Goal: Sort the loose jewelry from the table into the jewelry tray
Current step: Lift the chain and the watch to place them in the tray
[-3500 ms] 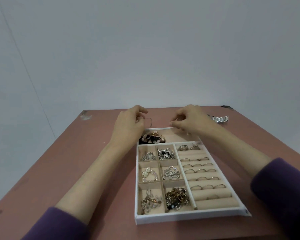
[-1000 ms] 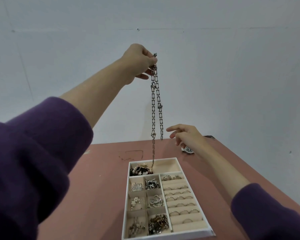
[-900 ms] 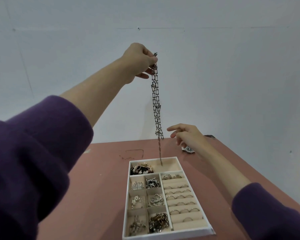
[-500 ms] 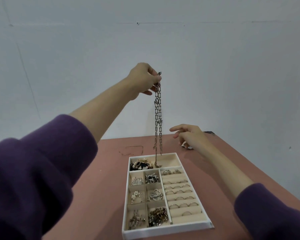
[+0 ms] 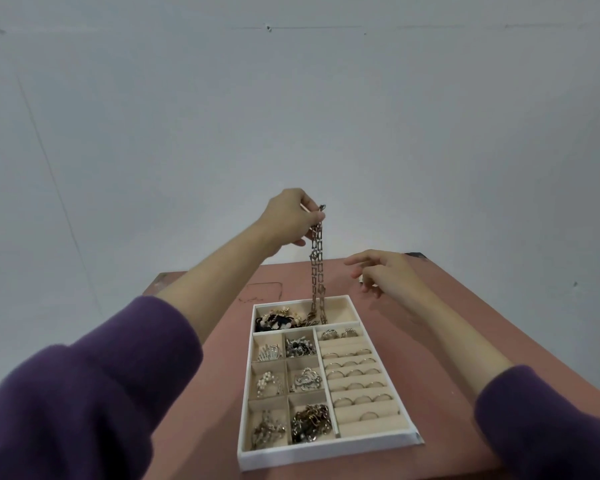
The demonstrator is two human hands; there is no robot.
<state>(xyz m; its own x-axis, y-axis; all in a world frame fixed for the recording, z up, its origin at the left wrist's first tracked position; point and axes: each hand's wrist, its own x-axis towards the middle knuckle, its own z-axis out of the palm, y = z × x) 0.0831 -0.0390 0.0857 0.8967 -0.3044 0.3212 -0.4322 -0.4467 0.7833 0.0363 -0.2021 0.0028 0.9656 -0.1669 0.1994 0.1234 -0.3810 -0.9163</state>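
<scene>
My left hand (image 5: 289, 219) pinches the top of a long metal link chain (image 5: 316, 268) and holds it up above the white jewelry tray (image 5: 326, 450). The chain hangs straight down, and its lower end lies in the tray's wide far compartment, next to a dark and gold piece (image 5: 277, 320). My right hand (image 5: 383, 271) hovers over the table to the right of the chain, fingers loosely spread, holding nothing. The tray's other compartments hold small silver pieces, and its right side holds rows of rings.
The tray sits on a reddish-brown table (image 5: 458, 327) that ends at a pale wall. A small object behind my right hand is almost fully hidden. A faint thin outline (image 5: 262, 292) marks the tabletop left of the tray's far end.
My left hand has come down with the chain, from high above the table to just over the tray. The chain's lower end now rests in the far compartment. My right hand has barely moved.
</scene>
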